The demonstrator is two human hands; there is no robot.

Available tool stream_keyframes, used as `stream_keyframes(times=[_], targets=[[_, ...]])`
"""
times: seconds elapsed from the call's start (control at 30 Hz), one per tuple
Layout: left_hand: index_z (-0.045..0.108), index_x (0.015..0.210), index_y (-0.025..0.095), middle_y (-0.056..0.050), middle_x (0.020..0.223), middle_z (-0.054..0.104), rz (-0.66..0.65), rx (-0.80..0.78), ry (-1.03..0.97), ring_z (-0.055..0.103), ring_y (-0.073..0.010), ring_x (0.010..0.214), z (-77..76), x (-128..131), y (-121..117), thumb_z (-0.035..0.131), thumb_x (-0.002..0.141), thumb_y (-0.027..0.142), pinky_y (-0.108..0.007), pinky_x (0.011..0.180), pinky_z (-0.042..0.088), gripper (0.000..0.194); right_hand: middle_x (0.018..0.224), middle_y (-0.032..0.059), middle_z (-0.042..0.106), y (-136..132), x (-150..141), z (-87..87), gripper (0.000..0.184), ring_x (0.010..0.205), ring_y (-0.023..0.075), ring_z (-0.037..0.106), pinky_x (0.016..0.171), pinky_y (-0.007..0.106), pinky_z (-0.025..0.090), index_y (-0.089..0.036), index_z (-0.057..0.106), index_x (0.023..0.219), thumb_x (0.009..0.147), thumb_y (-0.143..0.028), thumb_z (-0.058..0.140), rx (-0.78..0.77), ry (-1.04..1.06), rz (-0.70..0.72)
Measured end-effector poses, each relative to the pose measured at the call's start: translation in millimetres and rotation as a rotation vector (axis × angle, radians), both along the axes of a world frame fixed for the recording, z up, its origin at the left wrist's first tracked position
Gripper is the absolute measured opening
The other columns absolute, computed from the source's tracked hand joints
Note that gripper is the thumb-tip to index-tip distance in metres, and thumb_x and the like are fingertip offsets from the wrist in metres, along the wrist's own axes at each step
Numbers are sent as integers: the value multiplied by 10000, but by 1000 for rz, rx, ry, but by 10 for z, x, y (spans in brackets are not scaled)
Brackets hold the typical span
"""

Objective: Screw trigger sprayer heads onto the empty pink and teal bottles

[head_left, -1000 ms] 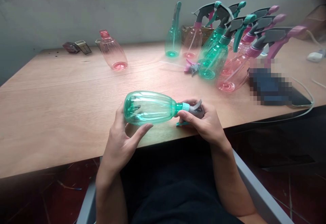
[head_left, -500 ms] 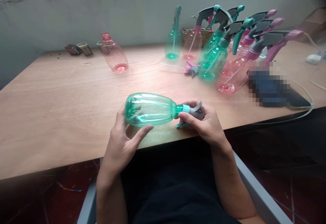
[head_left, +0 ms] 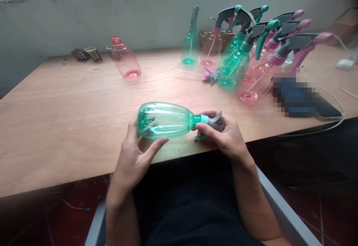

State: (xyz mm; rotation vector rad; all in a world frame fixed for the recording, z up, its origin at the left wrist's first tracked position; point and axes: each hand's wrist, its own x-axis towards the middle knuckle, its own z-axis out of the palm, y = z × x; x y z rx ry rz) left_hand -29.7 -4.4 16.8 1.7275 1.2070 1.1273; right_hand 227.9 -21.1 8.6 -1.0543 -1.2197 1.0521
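Note:
A clear green bottle (head_left: 167, 121) lies on its side in the air above the table's front edge, its base to the left and its neck to the right. My left hand (head_left: 135, 156) is closed round the base end, thumb along the near side; its other fingers are partly hidden behind the bottle. At the neck, my right hand (head_left: 228, 132) grips a grey and teal spray head (head_left: 214, 123), thumb near the teal collar. The collar meets the bottle's neck, with some green thread showing. How tightly it is screwed on I cannot tell.
Several assembled green and pink spray bottles (head_left: 233, 67) stand at the back right. A loose pink spray head (head_left: 209, 75) lies beside them. An open pink bottle (head_left: 125, 59) stands at the back left, near small boxes (head_left: 93, 53). A phone (head_left: 330, 106) and white cable (head_left: 342, 113) lie at the right.

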Motion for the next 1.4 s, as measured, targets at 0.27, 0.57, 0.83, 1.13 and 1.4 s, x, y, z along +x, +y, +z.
stream_keyframes(times=[0.27,0.57,0.83,1.13,1.4], targets=[[567,1432,307,-81,1414,674,0,-8,-10,653,-329,1361,14,6,-4,844,896,422,-558,1211,512,614,802,-3,768,-1,-2,3,295,677,184,760,653,289,632,-215,758,1045,886,-424,893,7,8,6],[567,1440,324,-75,1424,673,-7,4,-12,653,-323,1365,-17,-10,7,844,902,408,-559,1219,507,611,801,-8,760,-1,-13,12,274,687,173,742,647,280,650,-221,758,1033,884,-406,896,9,20,7],[500,1558,347,-85,1425,673,-2,19,1,646,-334,1376,-13,2,10,837,902,433,-582,1215,509,742,807,-9,761,0,-16,11,275,692,170,741,644,274,651,-223,759,1039,887,-408,894,19,10,-1],[508,1551,336,-90,1432,674,2,11,1,651,-333,1369,1,7,11,838,900,440,-576,1212,513,737,795,-18,761,-1,-16,9,259,682,166,751,643,268,649,-229,762,1028,887,-399,897,26,9,-4],[582,1420,292,-93,1436,668,15,-2,-7,654,-343,1363,11,22,0,849,881,446,-583,1212,506,621,792,-16,775,11,-4,-17,263,655,179,766,638,288,637,-227,759,1034,887,-394,900,30,15,-1]])
